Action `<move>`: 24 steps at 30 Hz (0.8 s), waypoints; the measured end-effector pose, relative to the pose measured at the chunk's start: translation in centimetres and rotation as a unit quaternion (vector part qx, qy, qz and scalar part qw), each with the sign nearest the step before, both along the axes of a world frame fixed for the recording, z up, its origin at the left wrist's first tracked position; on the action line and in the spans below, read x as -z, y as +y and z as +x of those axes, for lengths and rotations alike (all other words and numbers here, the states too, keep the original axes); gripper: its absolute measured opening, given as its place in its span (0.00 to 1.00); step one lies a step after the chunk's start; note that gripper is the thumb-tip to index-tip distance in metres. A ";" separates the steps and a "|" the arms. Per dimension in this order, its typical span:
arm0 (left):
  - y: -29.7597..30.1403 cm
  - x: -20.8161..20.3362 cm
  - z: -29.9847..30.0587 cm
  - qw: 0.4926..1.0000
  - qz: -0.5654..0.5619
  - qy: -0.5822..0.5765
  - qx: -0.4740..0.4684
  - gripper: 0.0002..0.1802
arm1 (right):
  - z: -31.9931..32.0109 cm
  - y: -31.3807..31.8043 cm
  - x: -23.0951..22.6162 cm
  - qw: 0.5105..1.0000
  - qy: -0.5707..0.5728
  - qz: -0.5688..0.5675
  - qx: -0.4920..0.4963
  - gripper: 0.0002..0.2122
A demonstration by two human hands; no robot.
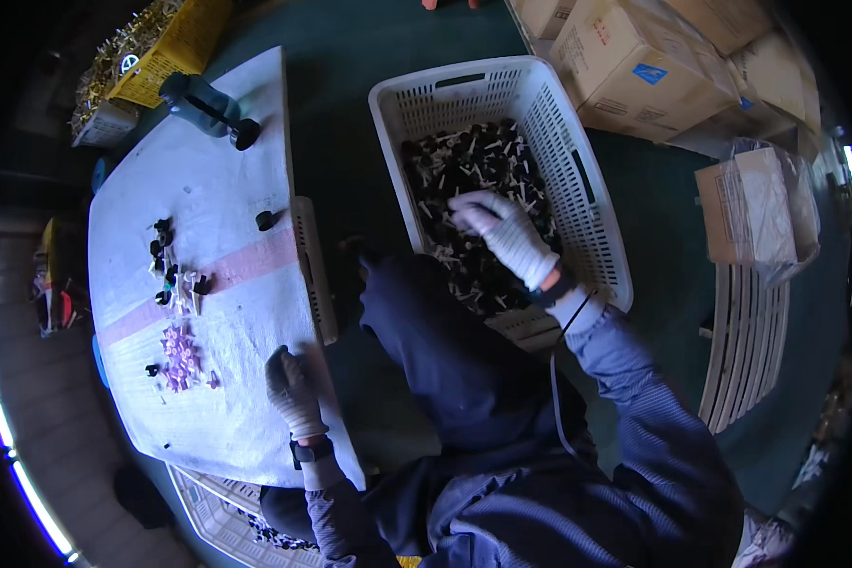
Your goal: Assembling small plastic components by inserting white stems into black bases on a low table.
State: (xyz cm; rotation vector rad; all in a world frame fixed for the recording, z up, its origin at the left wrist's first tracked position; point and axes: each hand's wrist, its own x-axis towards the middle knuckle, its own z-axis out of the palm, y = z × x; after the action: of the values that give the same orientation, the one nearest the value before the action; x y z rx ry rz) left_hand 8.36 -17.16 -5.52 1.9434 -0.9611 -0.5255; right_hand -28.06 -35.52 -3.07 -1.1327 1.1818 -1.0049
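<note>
My left hand [294,395], in a white knitted glove with dark fingertips, rests on the near right edge of the white table [246,417]. Its fingers lie stretched forward, and nothing shows in them. Over a white slatted basket [608,244] hangs my gloved right hand [507,233], its fingers blurred by motion. Whether they hold anything cannot be made out. Small black and white plastic parts [469,166] fill much of the basket below it. On the table lie a pile of pink-purple parts [181,358] and a loose group of white and black parts [182,289].
A dark teal jug [199,104] lies at the table's far end; a single black part [266,221] sits by its right edge. Cardboard boxes [644,71] are stacked far right. A yellow crate [175,57] stands far left, another white basket [208,516] under the table's near end.
</note>
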 end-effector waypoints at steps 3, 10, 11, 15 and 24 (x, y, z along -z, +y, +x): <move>-1.0 1.6 -0.4 0.993 0.036 -0.107 0.019 0.14 | -6.3 -1.5 15.3 0.960 0.276 0.035 0.038 0.12; -1.4 0.3 -3.5 0.998 0.002 -0.039 -0.059 0.10 | -4.9 -2.5 22.6 0.881 0.440 0.148 -0.096 0.16; -1.6 -0.1 -3.9 0.997 -0.022 0.002 -0.068 0.10 | -3.4 -3.2 22.3 0.867 0.462 0.154 -0.108 0.16; -0.8 1.0 -3.5 0.985 -0.045 0.124 -0.113 0.14 | -0.3 -7.1 25.2 0.892 0.446 -0.001 -0.067 0.17; -1.7 0.2 -4.2 0.994 0.009 -0.054 -0.090 0.10 | 3.6 -15.5 28.9 0.664 0.659 -0.220 -0.278 0.17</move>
State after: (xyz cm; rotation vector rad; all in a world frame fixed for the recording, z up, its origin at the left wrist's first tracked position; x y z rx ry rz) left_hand 4.17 -18.85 -5.70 2.0673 -0.8397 -0.3289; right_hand -24.50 -51.06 -31.95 -2.6295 1.4620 0.2491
